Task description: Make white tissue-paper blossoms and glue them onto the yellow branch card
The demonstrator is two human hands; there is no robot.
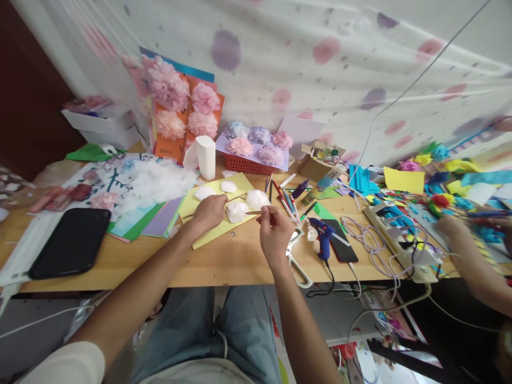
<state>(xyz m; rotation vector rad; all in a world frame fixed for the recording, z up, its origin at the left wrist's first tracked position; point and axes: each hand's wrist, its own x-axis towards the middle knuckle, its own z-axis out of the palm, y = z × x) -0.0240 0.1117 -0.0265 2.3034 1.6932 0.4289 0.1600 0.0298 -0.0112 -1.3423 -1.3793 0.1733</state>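
Two legs in blue denim [200, 325] nearest, below the front edge of a wooden table [236, 266]. Just past that edge, white-handled scissors [306, 281] near the right forearm; beside them, a blue glue gun [325, 242] next to a dark phone [344, 246]. Well to the left, a larger black device [70, 242], lying flat. Between these, right hand [276, 230] with a brown stick [261, 212] pinched in the fingertips, its end at a fluffy white tuft [237, 212], touching or just short: hard to tell. Opposite, left hand [210, 212] low over a yellow sheet [224, 232], fingers curled near a thin brown strip [237, 198]; impossible to tell whether gripping it. On the same sheet with the tuft, a second one close behind and two flatter white pieces farther back. Off to the right, beyond a power strip [392, 240], a co-worker's hand [452, 232], blurred. Behind the sheet, a white container [206, 157] and a red basket [248, 164]; farthest, a spotted white curtain [256, 58].
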